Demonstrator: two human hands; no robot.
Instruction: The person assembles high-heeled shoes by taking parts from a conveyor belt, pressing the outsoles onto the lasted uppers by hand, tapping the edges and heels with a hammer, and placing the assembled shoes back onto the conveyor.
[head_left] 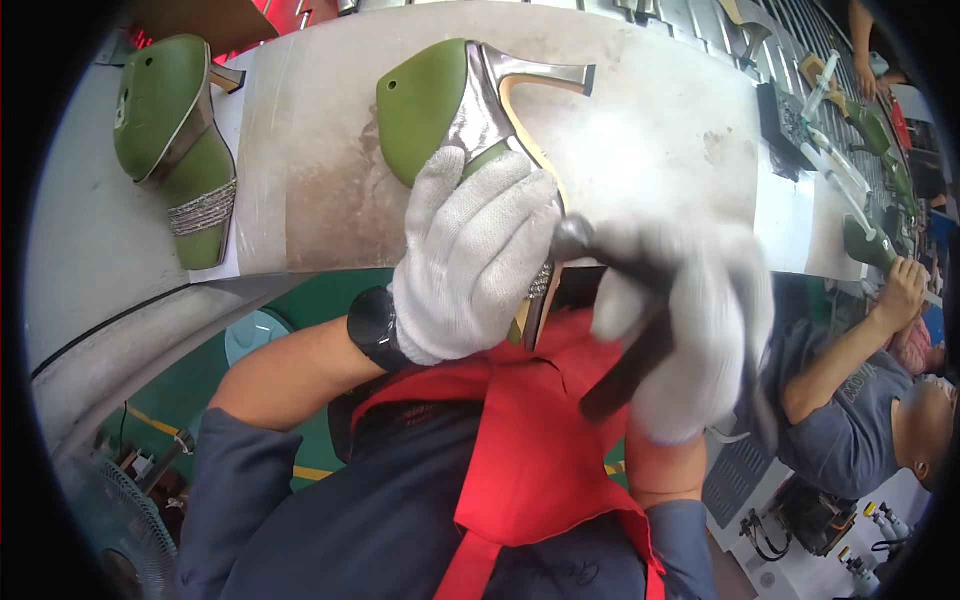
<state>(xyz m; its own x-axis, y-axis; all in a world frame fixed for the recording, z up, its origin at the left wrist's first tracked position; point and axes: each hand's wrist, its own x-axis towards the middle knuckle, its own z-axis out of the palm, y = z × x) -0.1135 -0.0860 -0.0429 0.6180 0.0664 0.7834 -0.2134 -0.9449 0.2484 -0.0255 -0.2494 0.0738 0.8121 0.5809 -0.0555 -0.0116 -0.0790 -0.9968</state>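
Observation:
My left hand [470, 255], in a white knit glove, is wrapped round a high-heeled sandal [481, 108] built on a green shoe last [425, 105]. The sandal lies on its side, its metallic heel pointing right and its toe toward my body; the glove covers its middle. A glittering strap shows beside my fingers. My right hand [700, 320], also gloved and smeared by motion, grips a dark hammer [573, 238]. The rounded hammer head is right at the sole's edge; whether it touches, I cannot tell.
Another green last with a sandal [185, 150] lies at the left of the pale worktable [660, 120]. Metal rollers [700, 25] run along the far side. At right, a co-worker [850, 400] reaches toward more green lasts [870, 245]. A fan [115, 520] stands at lower left.

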